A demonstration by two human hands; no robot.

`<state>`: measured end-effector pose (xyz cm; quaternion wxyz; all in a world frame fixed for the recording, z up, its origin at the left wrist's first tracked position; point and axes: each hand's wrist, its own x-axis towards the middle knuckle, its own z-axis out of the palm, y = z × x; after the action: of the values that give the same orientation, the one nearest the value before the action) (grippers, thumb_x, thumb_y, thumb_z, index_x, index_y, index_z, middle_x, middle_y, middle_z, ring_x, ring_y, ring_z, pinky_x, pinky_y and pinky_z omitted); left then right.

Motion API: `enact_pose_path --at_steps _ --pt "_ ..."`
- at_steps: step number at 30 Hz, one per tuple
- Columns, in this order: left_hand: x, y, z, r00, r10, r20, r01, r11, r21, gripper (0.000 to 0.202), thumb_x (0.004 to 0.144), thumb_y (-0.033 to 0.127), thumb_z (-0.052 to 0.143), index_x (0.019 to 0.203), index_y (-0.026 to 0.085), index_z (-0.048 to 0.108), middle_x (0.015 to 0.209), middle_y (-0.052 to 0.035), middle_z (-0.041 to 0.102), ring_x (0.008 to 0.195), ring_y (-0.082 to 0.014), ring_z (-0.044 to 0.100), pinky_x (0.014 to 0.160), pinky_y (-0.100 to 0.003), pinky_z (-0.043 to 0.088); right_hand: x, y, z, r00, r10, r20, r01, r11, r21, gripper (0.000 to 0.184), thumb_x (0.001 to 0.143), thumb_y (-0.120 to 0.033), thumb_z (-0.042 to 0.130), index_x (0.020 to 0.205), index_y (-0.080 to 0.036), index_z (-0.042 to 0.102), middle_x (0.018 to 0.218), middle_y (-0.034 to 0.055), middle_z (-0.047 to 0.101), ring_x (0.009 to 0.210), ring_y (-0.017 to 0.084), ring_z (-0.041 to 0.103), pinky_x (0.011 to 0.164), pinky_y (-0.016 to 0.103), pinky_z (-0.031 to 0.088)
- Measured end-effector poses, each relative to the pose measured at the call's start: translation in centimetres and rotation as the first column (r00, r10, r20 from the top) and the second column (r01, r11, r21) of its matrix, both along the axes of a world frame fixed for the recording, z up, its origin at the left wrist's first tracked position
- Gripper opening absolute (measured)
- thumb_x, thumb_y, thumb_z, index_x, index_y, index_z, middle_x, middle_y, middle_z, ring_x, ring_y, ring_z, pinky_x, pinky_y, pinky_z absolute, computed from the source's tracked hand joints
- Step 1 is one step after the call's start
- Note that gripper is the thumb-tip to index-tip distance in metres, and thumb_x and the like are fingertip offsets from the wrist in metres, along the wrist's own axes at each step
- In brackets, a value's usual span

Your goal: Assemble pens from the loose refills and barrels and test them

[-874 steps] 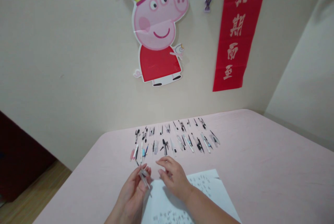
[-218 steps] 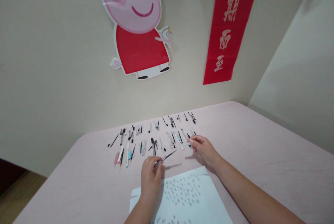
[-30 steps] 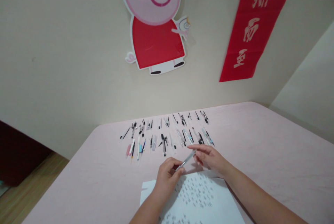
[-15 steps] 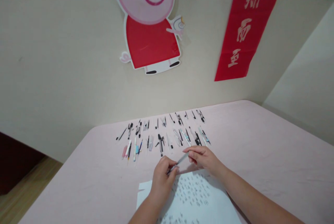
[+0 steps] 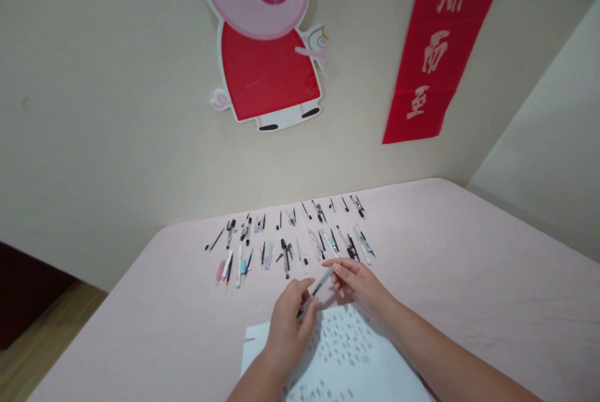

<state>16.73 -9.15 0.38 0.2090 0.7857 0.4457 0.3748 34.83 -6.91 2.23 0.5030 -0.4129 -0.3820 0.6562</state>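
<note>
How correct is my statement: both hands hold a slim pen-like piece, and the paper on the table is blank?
The paper on the table is not blank: the head view shows dark writing on it. The left hand and right hand do hold a slim pen-like piece between them.

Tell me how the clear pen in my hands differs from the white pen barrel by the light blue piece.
The clear pen is see-through to greyish with dark parts; the white pen barrel looks mostly solid white. The clear pen slants between the left hand and the right hand, while the white pen barrel lies on the pink cloth, untouched. Both are slim and straight.
</note>
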Motion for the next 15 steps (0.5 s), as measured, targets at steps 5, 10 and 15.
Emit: enact_pose_path --at_steps 5,10,15 --pt "0.1 -0.4 0.8 0.980 -0.198 -0.030 0.197 0.980 -0.043 0.029 0.086 0.013 0.039 0.104 0.020 0.061 0.078 -0.0050 0.053 0.073 -0.0171 0.054 0.064 -0.028 0.043 -0.2 0.1 -0.6 0.995 0.100 0.000 -0.100 0.992 -0.073 0.045 0.065 -0.049 0.075 0.093 -0.015 0.068 0.061 -0.0029 0.055 0.051 0.006 0.047 0.049 0.018 0.038" --pt "0.2 -0.6 1.7 0.965 -0.260 0.027 0.261 0.962 -0.075 0.024 0.088 0.028 0.041 0.097 0.019 0.062 0.080 -0.0073 0.055 0.075 -0.0197 0.056 0.065 -0.031 0.043 -0.5 0.3 -0.4 0.993 0.095 0.068 -0.084 0.986 -0.142 0.048 0.062 -0.056 0.073 0.083 -0.014 0.064 0.055 -0.0056 0.051 0.043 0.004 0.043 0.045 0.017 0.035" --pt "0.1 -0.7 2.0 0.944 -0.318 0.085 0.324 0.943 -0.073 0.030 0.089 0.037 0.038 0.102 0.020 0.059 0.083 -0.0100 0.058 0.078 -0.0218 0.056 0.068 -0.034 0.044 -1.0 0.4 -0.3 0.996 0.057 0.064 -0.045 0.982 -0.182 0.051 0.058 -0.060 0.073 0.077 -0.014 0.060 0.053 -0.0066 0.049 0.041 0.004 0.040 0.041 0.017 0.031"
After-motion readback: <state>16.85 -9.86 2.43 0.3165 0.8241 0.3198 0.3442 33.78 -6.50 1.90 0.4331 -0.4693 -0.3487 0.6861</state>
